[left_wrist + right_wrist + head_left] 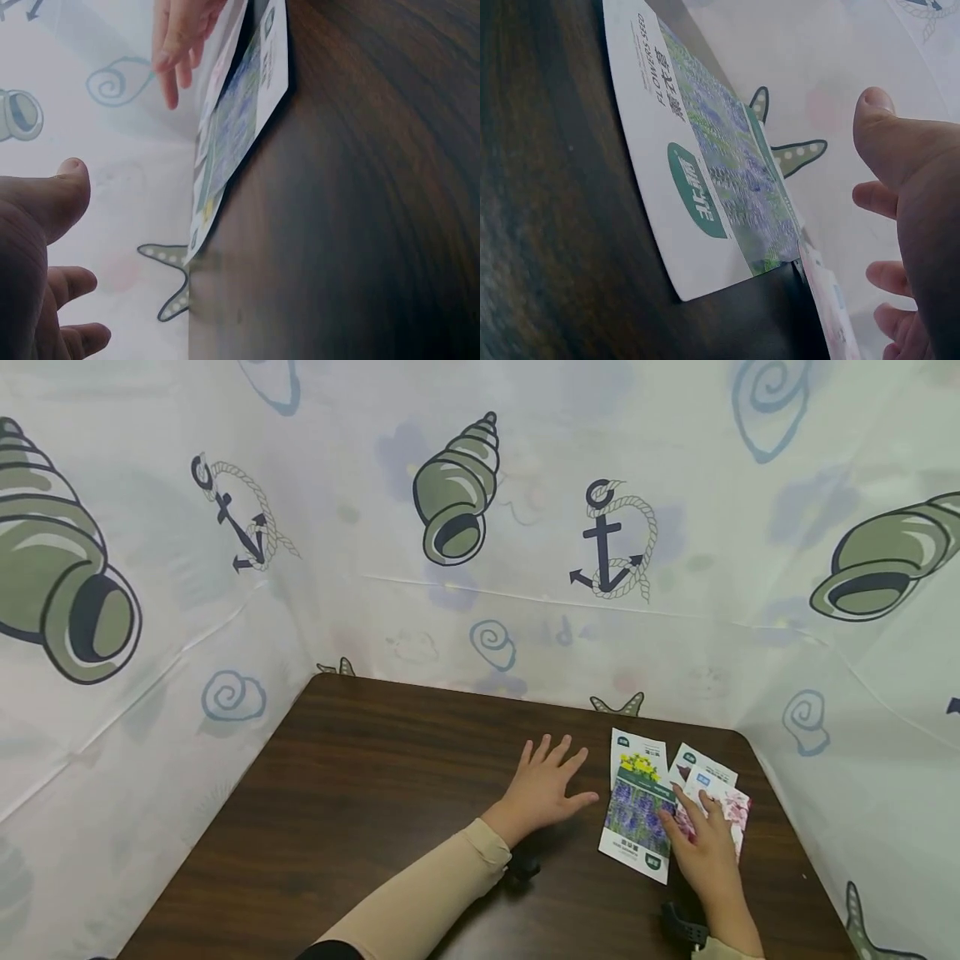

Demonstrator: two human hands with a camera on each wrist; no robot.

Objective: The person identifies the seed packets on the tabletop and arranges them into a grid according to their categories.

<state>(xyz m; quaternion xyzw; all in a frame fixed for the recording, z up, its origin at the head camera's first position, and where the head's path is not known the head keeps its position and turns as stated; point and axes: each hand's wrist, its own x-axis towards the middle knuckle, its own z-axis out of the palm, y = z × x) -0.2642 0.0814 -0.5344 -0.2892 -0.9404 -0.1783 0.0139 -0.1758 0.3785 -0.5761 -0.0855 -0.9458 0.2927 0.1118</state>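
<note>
Flower seed packets lie at the right of the table. A packet with purple flowers (633, 814) overlaps one with yellow flowers (639, 757). Beside them, a packet with pink blossoms (737, 806) partly covers another white packet (712, 763). My right hand (707, 852) hovers over the pink packet and the purple packet's right edge, fingers loosely spread; in the right wrist view, a gap shows between fingers and packets. Left of the packets, my left hand (542, 787) is held above the table with its fingers spread, holding nothing.
The dark wooden table (360, 785) extends to the left of the packets. Patterned white cloth (525, 635) hangs behind the table and along both sides. A dark band with a small device (523, 867) is on my left wrist, and a similar one (682, 927) on my right.
</note>
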